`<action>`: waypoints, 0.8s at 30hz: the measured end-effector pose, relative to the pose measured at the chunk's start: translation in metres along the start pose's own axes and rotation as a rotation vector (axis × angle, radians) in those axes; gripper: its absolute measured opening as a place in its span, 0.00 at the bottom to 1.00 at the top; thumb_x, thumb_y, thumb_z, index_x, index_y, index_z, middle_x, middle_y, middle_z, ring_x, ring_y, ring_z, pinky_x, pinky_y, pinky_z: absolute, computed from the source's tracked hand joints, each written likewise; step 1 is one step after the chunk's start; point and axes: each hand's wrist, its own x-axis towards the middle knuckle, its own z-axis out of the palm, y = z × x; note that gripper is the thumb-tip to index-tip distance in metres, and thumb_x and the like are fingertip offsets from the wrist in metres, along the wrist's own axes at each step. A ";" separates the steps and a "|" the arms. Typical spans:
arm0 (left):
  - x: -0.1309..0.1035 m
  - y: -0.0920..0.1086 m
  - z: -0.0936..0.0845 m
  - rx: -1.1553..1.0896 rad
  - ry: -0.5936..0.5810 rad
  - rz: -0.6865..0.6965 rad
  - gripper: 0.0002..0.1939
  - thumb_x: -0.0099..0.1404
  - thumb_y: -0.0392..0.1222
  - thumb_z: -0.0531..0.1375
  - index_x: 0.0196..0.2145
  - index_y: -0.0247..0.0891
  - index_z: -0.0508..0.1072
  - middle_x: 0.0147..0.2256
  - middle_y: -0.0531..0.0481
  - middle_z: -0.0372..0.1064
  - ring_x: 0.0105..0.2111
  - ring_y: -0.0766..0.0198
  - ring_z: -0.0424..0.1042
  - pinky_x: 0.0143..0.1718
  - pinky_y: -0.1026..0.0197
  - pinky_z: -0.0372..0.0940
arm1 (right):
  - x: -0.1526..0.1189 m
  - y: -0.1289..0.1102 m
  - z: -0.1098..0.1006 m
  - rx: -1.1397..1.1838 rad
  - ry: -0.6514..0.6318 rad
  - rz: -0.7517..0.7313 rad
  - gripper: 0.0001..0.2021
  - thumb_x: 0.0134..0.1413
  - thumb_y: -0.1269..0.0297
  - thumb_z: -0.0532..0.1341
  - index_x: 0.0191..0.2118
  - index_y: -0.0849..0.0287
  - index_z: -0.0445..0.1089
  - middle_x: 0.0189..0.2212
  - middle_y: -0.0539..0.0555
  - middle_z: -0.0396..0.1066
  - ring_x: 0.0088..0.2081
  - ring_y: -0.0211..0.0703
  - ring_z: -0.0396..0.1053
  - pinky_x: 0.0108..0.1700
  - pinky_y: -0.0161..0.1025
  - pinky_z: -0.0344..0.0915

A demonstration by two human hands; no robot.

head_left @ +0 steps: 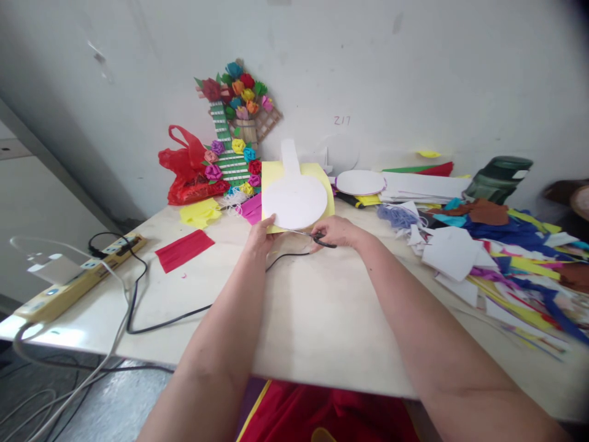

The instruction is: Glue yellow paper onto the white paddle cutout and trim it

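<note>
My left hand (pixel 263 234) pinches the lower left edge of a yellow sheet (pixel 271 172) together with a white round paper shape (pixel 294 201) that has a strip-like handle pointing up. My right hand (pixel 337 233) is closed on the black handles of a pair of scissors (pixel 324 240). The scissor blades point left along the lower edge of the yellow sheet, just below the white shape. Both papers are held up off the table, tilted towards me. The fingertips behind the sheet are hidden.
A yellow power strip (pixel 78 279) with cables lies left, near red crepe paper (pixel 184 250). Behind stand a red bag (pixel 186 169) and a paper-flower decoration (pixel 232 144). Right are a white oval (pixel 360 182), a paper scrap pile (pixel 519 264) and a dark green container (pixel 499 178).
</note>
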 end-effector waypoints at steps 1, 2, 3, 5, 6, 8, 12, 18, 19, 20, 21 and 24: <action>0.000 0.000 0.000 -0.002 0.004 -0.003 0.11 0.51 0.27 0.59 0.35 0.30 0.69 0.35 0.45 0.71 0.34 0.58 0.72 0.39 0.53 0.69 | 0.000 0.000 0.000 -0.005 0.003 -0.002 0.22 0.24 0.45 0.65 0.30 0.52 0.72 0.27 0.46 0.72 0.29 0.39 0.65 0.28 0.33 0.53; 0.000 0.000 0.000 -0.005 0.003 -0.004 0.11 0.51 0.27 0.59 0.35 0.30 0.69 0.35 0.45 0.71 0.34 0.58 0.72 0.39 0.53 0.69 | 0.000 0.000 0.000 -0.010 0.007 -0.005 0.22 0.24 0.45 0.65 0.30 0.52 0.72 0.27 0.46 0.72 0.30 0.39 0.65 0.28 0.33 0.53; 0.000 0.000 0.000 -0.006 -0.001 -0.004 0.12 0.51 0.27 0.60 0.35 0.31 0.69 0.34 0.45 0.71 0.33 0.58 0.72 0.39 0.53 0.69 | 0.000 -0.001 0.000 -0.015 0.010 -0.007 0.22 0.24 0.45 0.65 0.30 0.52 0.73 0.27 0.46 0.72 0.30 0.39 0.65 0.28 0.33 0.53; 0.000 0.000 -0.001 -0.007 -0.008 -0.001 0.11 0.51 0.27 0.60 0.35 0.31 0.69 0.34 0.46 0.71 0.33 0.58 0.72 0.38 0.54 0.69 | -0.001 -0.001 0.000 -0.025 0.017 -0.006 0.22 0.24 0.46 0.65 0.30 0.52 0.73 0.27 0.46 0.72 0.30 0.38 0.65 0.28 0.33 0.53; 0.000 0.000 -0.001 -0.009 -0.014 0.001 0.11 0.51 0.27 0.60 0.35 0.31 0.69 0.34 0.46 0.71 0.33 0.59 0.72 0.38 0.54 0.69 | -0.001 -0.002 -0.001 -0.030 0.020 -0.003 0.22 0.24 0.46 0.65 0.30 0.52 0.73 0.27 0.46 0.72 0.30 0.38 0.65 0.28 0.33 0.53; 0.000 0.000 -0.001 -0.014 -0.017 0.001 0.11 0.51 0.27 0.60 0.34 0.31 0.69 0.33 0.46 0.71 0.31 0.60 0.72 0.38 0.55 0.69 | -0.002 -0.003 -0.001 -0.040 0.021 0.002 0.22 0.25 0.46 0.65 0.30 0.51 0.73 0.27 0.46 0.71 0.30 0.38 0.65 0.28 0.32 0.53; 0.000 0.000 -0.001 -0.007 -0.023 -0.002 0.09 0.51 0.26 0.59 0.33 0.31 0.69 0.31 0.47 0.72 0.29 0.61 0.72 0.36 0.54 0.69 | -0.003 -0.005 -0.002 -0.041 0.022 -0.005 0.21 0.25 0.46 0.65 0.30 0.52 0.72 0.25 0.45 0.71 0.29 0.37 0.65 0.28 0.32 0.53; 0.001 0.000 -0.001 -0.004 -0.022 0.007 0.09 0.51 0.26 0.59 0.33 0.31 0.69 0.32 0.47 0.71 0.29 0.61 0.72 0.35 0.55 0.70 | -0.002 -0.003 -0.001 -0.035 0.019 -0.021 0.20 0.26 0.48 0.65 0.30 0.53 0.73 0.25 0.46 0.71 0.29 0.36 0.64 0.27 0.32 0.52; 0.001 0.000 -0.001 -0.006 -0.023 0.006 0.09 0.51 0.26 0.59 0.33 0.30 0.69 0.32 0.47 0.71 0.29 0.61 0.72 0.35 0.55 0.70 | -0.001 -0.003 0.000 -0.031 0.018 -0.024 0.20 0.26 0.48 0.65 0.30 0.53 0.73 0.25 0.46 0.71 0.28 0.36 0.64 0.27 0.32 0.52; 0.001 0.000 -0.001 -0.009 -0.024 0.006 0.09 0.51 0.26 0.59 0.33 0.30 0.69 0.32 0.47 0.71 0.29 0.61 0.72 0.34 0.54 0.70 | -0.001 -0.003 0.000 -0.025 0.017 -0.027 0.20 0.26 0.48 0.65 0.30 0.53 0.73 0.25 0.46 0.70 0.28 0.36 0.64 0.27 0.32 0.52; 0.002 0.000 -0.002 -0.014 -0.026 0.004 0.10 0.51 0.26 0.58 0.34 0.30 0.69 0.32 0.46 0.71 0.29 0.60 0.72 0.34 0.54 0.70 | -0.001 -0.003 0.000 -0.018 0.018 -0.029 0.20 0.26 0.48 0.65 0.30 0.54 0.73 0.24 0.46 0.70 0.27 0.36 0.63 0.27 0.32 0.52; 0.001 0.000 -0.001 -0.031 -0.020 -0.004 0.10 0.52 0.26 0.58 0.34 0.29 0.69 0.31 0.46 0.72 0.29 0.60 0.72 0.35 0.54 0.70 | -0.001 -0.003 0.002 0.007 0.015 -0.031 0.20 0.26 0.48 0.65 0.29 0.54 0.73 0.23 0.46 0.69 0.26 0.35 0.62 0.26 0.32 0.52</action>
